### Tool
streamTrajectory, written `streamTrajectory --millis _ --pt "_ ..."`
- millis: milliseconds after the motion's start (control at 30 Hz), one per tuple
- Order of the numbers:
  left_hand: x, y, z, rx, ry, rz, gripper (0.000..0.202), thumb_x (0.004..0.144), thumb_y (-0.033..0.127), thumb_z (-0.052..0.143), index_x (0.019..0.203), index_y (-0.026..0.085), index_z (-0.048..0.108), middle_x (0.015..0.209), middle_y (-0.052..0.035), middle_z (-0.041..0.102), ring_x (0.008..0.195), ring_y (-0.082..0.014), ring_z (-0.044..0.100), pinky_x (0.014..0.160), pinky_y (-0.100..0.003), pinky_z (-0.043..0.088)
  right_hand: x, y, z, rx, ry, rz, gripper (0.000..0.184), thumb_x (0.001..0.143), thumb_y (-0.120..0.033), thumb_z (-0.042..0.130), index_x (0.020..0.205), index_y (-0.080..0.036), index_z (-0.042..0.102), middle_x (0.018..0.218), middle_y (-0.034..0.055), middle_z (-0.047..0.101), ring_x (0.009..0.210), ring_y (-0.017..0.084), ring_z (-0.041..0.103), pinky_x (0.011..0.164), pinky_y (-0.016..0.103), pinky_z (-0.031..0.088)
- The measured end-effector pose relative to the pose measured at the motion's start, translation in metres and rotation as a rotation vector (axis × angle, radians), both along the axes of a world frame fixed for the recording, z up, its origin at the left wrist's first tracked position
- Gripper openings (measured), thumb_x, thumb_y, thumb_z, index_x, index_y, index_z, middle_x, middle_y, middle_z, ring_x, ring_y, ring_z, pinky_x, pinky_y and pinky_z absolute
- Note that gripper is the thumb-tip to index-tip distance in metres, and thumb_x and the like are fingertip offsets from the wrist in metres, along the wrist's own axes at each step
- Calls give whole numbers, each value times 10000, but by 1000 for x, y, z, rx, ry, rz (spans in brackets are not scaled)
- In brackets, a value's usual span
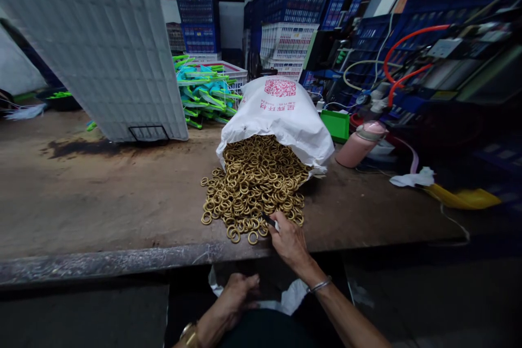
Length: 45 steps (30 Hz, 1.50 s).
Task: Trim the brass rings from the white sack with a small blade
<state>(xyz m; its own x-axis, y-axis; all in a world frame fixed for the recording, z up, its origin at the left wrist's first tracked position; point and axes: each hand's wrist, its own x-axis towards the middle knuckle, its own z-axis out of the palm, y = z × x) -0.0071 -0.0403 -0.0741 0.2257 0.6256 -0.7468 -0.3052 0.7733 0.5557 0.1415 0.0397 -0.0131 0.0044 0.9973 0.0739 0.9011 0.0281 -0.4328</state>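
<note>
Gold-coloured rings (248, 185) spill in a heap from the mouth of a white woven sack (281, 111) with red print, lying on the table. At the front edge of the heap, my right hand (289, 239) is closed on a slim black tool (269, 221), whose tip touches or hovers just over the rings; its kind is unclear. My left hand (238, 294) is lower, in front of the table edge, with its fingers curled in. What it holds, if anything, is hidden. White bag-like material (294, 296) shows at my lap, between and behind the hands.
A tall pale ribbed panel (101, 43) stands on the table (122, 201) at left. Green and blue plastic pieces (206, 92) are piled behind it. To the right are a pink bottle (359, 147), a green tray (335, 126) and a machine with red hoses (408, 43). Crates (289, 41) stack behind.
</note>
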Motion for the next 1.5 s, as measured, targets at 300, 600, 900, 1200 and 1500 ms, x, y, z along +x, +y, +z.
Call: streamTrajectory --millis 300,600,900,1200,1500 --pt "4 15 74 508 245 58 425 704 487 547 977 167 487 489 79 442 339 -49 350 320 -149 263 -7 -29 5 32 349 248 105 721 -163 423 804 -198 478 669 1 564 609 133 513 581 222 356" --pt "-1 26 72 592 275 22 293 710 447 564 684 157 530 493 68 422 373 -34 324 365 -152 244 -20 -31 13 -153 582 230 254 840 -381 360 713 -185 460 605 -44 441 568 96 419 538 202 326" --pt "-6 25 64 501 -15 -36 314 759 468 510 707 158 494 550 46 476 379 -32 360 357 -145 270 -26 -27 10 -275 746 222 309 829 -406 354 631 -184 435 561 -43 445 562 98 428 565 210 348" --pt "-8 23 73 545 -1 27 295 760 464 520 735 177 456 606 47 483 410 -32 369 383 -145 299 -18 -35 10 -135 284 304 156 754 -147 360 755 -197 508 644 3 572 597 128 511 567 210 312" --pt "-10 20 74 550 40 19 331 732 481 548 682 178 425 533 63 463 362 -27 351 352 -141 298 -22 -39 17 -174 -82 322 264 663 -47 389 860 -180 503 718 32 631 620 144 548 546 230 245"
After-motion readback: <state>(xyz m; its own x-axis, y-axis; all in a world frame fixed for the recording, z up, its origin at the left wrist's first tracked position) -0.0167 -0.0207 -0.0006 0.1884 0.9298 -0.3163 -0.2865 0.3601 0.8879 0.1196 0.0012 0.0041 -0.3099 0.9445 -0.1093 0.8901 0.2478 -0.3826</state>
